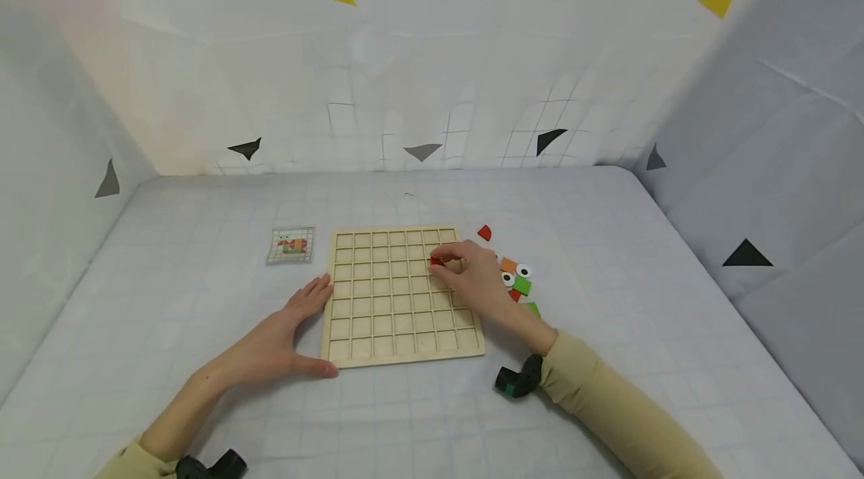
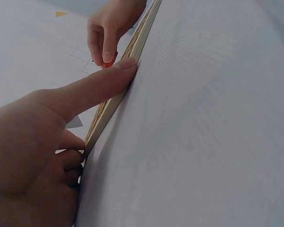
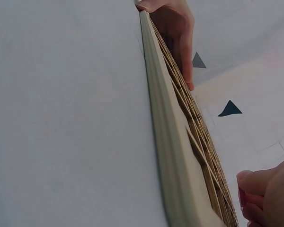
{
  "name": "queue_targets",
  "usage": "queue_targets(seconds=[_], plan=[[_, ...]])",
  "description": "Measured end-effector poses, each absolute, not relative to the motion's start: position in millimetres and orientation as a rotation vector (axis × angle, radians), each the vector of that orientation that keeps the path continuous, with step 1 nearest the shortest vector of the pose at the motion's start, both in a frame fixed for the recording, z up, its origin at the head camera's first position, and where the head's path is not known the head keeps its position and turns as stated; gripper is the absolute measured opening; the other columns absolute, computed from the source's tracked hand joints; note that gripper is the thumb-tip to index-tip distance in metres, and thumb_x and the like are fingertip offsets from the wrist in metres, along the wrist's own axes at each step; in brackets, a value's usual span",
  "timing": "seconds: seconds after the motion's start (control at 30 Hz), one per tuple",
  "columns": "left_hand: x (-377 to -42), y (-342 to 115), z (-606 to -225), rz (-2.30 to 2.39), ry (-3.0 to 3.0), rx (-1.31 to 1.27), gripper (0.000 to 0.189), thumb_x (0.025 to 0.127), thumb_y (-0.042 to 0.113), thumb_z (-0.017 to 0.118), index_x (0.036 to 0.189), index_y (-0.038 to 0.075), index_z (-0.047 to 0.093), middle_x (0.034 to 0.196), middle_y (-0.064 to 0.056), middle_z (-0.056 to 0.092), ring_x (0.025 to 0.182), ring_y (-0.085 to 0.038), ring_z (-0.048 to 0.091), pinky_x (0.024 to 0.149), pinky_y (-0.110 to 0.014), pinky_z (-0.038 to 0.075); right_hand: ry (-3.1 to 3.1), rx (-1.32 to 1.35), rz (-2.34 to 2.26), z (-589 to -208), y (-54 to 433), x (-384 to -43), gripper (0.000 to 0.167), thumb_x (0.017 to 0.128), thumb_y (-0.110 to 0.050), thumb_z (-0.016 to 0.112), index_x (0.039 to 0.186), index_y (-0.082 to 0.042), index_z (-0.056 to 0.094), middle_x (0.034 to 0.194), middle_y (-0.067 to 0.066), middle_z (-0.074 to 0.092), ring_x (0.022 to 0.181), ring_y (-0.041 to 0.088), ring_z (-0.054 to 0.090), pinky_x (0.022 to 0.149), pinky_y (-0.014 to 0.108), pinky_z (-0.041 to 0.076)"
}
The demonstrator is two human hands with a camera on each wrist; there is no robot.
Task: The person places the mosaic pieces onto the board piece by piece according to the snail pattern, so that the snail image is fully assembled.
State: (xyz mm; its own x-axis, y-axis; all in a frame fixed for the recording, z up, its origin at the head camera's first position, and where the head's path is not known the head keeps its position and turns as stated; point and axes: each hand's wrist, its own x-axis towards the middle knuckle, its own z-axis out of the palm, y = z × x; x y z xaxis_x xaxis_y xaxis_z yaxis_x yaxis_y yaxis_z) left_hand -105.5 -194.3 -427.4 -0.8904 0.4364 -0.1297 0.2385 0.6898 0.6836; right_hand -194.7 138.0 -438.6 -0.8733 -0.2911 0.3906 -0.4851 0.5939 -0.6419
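A square wooden grid board (image 1: pixel 374 287) lies flat, its cells bare wood. My left hand (image 1: pixel 283 340) steadies its left side, fingertips along the edge and the spread thumb at the near left corner. Over the board's right part, my right hand (image 1: pixel 475 280) pinches a small red piece (image 1: pixel 437 261) between thumb and fingertips; the piece's shape is mostly hidden. In the left wrist view the red piece (image 2: pixel 109 61) shows below the fingertips, close above the grid. The right wrist view shows the same red piece (image 3: pixel 242 193) beside the board's raised slats.
Right of the board lie a red quarter-round piece (image 1: pixel 485 232), an orange square (image 1: pixel 509 264), a green square (image 1: pixel 523 285) and round eye pieces (image 1: pixel 523 271), partly behind my right hand. A pattern card (image 1: pixel 292 245) with a coloured picture lies beyond my left hand.
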Motion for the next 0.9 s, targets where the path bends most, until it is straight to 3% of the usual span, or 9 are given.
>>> queue_targets(seconds=[0.3, 0.6, 0.9], plan=[[-104.8, -195.1, -425.7, 0.994, 2.624, 0.528, 0.125, 0.064, 0.061, 0.085, 0.16, 0.011, 0.022, 0.169, -0.002, 0.008, 0.154, -0.038, 0.004, 0.121, -0.062, 0.01, -2.507, 0.739, 1.103, -444.2, 137.7, -191.9, 0.024, 0.084, -0.017, 0.081, 0.107, -0.011, 0.076, 0.095, 0.001, 0.072, 0.091, 0.015, 0.065, 0.072, 0.028, 0.056], [-106.4, -194.4, -425.9, 1.0, 2.62, 0.531, 0.125, 0.064, 0.06, 0.085, 0.16, 0.01, 0.022, 0.169, -0.002, 0.008, 0.154, -0.037, 0.004, 0.121, -0.062, 0.009, -2.496, 0.759, 1.043, -446.2, 137.2, -192.0, 0.023, 0.083, -0.016, 0.082, 0.105, -0.01, 0.077, 0.09, 0.001, 0.071, 0.086, 0.015, 0.065, 0.068, 0.026, 0.056], [-105.3, -193.4, -426.2, 1.01, 2.615, 0.539, 0.125, 0.065, 0.059, 0.086, 0.159, 0.009, 0.023, 0.169, -0.004, 0.009, 0.154, -0.038, 0.004, 0.121, -0.062, 0.01, -2.488, 0.774, 0.986, -447.4, 139.1, -191.9, 0.023, 0.083, -0.015, 0.082, 0.105, -0.009, 0.076, 0.096, 0.002, 0.075, 0.09, 0.018, 0.066, 0.072, 0.032, 0.054]])
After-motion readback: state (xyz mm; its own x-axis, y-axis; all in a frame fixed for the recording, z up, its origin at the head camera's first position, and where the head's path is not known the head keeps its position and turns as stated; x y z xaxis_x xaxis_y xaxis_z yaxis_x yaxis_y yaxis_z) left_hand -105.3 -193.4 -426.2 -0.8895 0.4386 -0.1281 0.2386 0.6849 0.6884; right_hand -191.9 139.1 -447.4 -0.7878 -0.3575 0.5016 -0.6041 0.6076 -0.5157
